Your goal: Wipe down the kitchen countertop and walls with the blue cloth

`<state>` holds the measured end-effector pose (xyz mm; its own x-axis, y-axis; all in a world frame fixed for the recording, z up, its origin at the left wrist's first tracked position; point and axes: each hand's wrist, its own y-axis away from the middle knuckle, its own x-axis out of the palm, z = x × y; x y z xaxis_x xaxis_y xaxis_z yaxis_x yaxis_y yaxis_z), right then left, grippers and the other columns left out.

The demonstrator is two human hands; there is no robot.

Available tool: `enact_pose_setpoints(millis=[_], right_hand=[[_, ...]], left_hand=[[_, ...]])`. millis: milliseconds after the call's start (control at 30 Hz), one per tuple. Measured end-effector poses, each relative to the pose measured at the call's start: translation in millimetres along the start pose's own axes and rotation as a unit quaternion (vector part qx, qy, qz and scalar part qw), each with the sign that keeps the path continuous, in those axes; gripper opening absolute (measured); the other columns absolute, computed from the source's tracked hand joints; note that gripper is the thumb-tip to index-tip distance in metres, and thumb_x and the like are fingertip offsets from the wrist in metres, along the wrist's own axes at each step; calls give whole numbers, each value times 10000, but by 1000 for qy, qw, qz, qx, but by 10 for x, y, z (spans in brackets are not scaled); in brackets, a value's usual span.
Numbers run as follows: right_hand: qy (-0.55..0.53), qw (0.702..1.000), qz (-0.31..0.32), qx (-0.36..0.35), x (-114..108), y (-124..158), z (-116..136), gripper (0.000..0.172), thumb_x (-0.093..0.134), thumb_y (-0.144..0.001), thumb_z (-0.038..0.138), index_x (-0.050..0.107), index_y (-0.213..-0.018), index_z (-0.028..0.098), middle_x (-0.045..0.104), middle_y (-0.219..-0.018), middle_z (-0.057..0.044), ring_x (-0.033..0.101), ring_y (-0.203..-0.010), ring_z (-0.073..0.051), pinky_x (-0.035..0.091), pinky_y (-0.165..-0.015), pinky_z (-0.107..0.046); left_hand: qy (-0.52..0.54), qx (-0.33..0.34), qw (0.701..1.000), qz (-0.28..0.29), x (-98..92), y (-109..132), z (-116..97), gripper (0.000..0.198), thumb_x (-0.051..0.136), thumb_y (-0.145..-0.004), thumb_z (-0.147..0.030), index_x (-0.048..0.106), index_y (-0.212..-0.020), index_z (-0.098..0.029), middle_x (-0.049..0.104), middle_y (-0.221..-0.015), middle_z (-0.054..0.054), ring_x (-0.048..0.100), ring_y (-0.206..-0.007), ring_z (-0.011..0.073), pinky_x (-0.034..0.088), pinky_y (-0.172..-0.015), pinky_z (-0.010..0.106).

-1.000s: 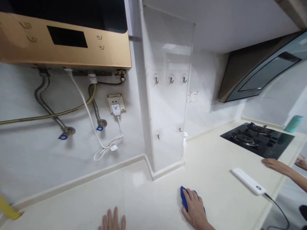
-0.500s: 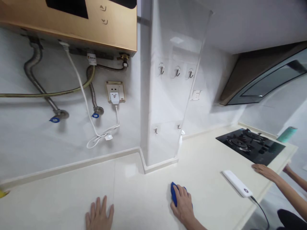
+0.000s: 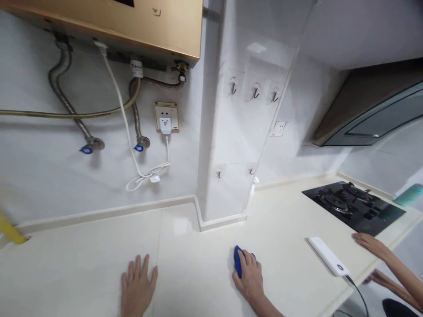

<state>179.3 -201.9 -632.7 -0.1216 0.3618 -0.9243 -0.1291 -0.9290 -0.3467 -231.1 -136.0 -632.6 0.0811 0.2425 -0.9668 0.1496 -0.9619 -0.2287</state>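
My left hand (image 3: 137,286) lies flat on the cream countertop (image 3: 198,264) with its fingers spread, holding nothing. To its right, my right hand (image 3: 249,277) presses down on a blue cloth (image 3: 237,260), whose far edge shows beyond my fingers. Both hands are near the counter's front edge, in front of a white tiled column (image 3: 231,132).
A white power bank (image 3: 328,256) with a black cable lies at the right. Another person's hand (image 3: 370,242) rests beside a black gas hob (image 3: 353,204). A gold water heater (image 3: 109,22) with hoses and a plugged-in white cord hangs on the wall. Something yellow (image 3: 9,229) is at far left.
The view tilted down and my left hand came further into sight on the counter. My right hand with the blue cloth slid a little left. The other person's hand stayed near the hob.
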Motion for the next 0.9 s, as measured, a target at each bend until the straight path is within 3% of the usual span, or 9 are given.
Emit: enact_pose_setpoints(millis=[433, 533, 633, 767, 900], right_hand=[[-2, 1000, -16, -2, 87, 42, -28, 647, 549, -838, 264, 524, -1484, 275, 578, -1447, -128, 518, -1307, -366, 459, -1029, -525], [-62, 998, -19, 18, 109, 23, -66, 636, 550, -804, 280, 572, -1440, 257, 604, -1427, -131, 553, -1277, -369, 476, -1021, -544], [-210, 975, -8, 67, 93, -120, -172, 556, 521, -781, 331, 658, -1311, 235, 693, -1299, -113, 643, -1165, -332, 523, -1002, -517], [-373, 911, -40, 169, -272, -612, -226, 545, 516, -786, 427, 677, -1252, 195, 756, -1130, -110, 713, -1025, -318, 580, -947, -512], [-438, 879, -151, 114, -1093, -1361, -3, 522, 602, -798, 457, 681, -1243, 196, 739, -1168, -121, 696, -1075, -341, 564, -976, -568]], left_hand=[[22, -10, 1000, -1, 9, 11, 1, 708, 313, -978, -476, 470, -1567, -114, 315, -1696, 165, 201, -1599, 361, 148, -1295, 562], [24, -8, 1000, -7, 14, 12, 9, 715, 306, -974, -483, 483, -1557, -109, 318, -1693, 172, 214, -1596, 364, 148, -1294, 566], [30, -7, 999, -10, 40, 0, 31, 728, 322, -953, -486, 489, -1554, -110, 324, -1692, 167, 219, -1594, 364, 167, -1291, 564], [43, -12, 999, -4, 62, -32, 49, 749, 385, -914, -541, 518, -1535, -145, 374, -1669, 167, 228, -1590, 379, 209, -1270, 605], [42, -6, 999, 9, 38, -46, 55, 747, 416, -890, -589, 559, -1501, -184, 401, -1656, 159, 221, -1591, 385, 225, -1260, 622]])
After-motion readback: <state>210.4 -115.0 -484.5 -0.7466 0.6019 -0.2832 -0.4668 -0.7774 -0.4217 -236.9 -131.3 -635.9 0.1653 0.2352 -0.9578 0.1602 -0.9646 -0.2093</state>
